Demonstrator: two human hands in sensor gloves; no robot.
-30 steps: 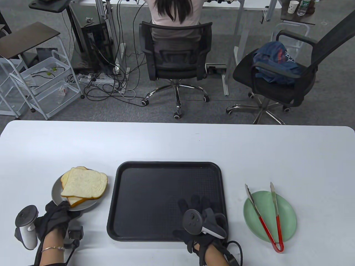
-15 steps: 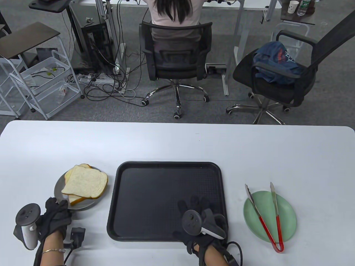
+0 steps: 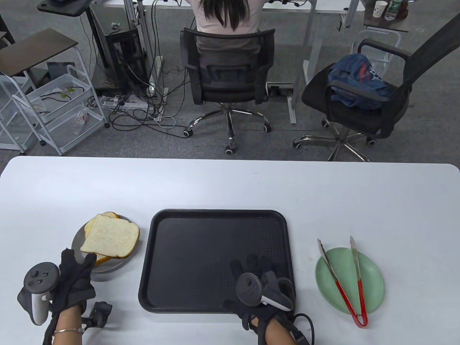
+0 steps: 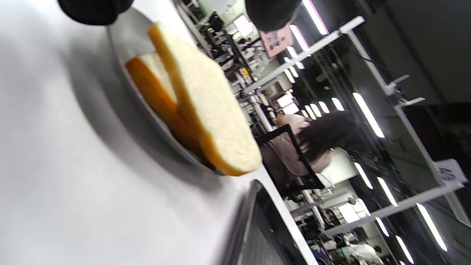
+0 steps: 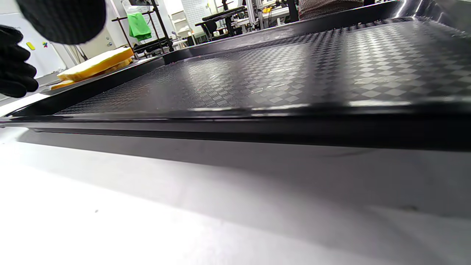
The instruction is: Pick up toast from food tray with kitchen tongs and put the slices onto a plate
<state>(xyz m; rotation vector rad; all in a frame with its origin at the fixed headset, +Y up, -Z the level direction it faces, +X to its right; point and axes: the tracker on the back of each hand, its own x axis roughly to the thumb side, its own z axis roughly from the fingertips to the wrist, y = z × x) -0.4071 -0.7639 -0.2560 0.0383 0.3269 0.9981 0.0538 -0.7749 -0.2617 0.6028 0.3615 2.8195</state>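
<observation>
Two slices of toast lie stacked on a grey plate at the table's left; the left wrist view shows the toast overhanging the plate's rim. My left hand sits at the plate's near edge, fingers spread and straight, holding nothing. The black food tray in the middle has no food on it. My right hand rests flat on its near right part, fingers spread. Red-handled tongs lie untouched across a green plate on the right.
Beyond the table's far edge stand two office chairs, a person seated with their back to me, a white wire cart and cables on the floor. In the right wrist view the tray fills the frame, the toast behind it.
The grey plate with toast has shifted slightly right and settled flat on the table. My left hand has let go of its rim and spread its fingers. The right hand has not moved.
</observation>
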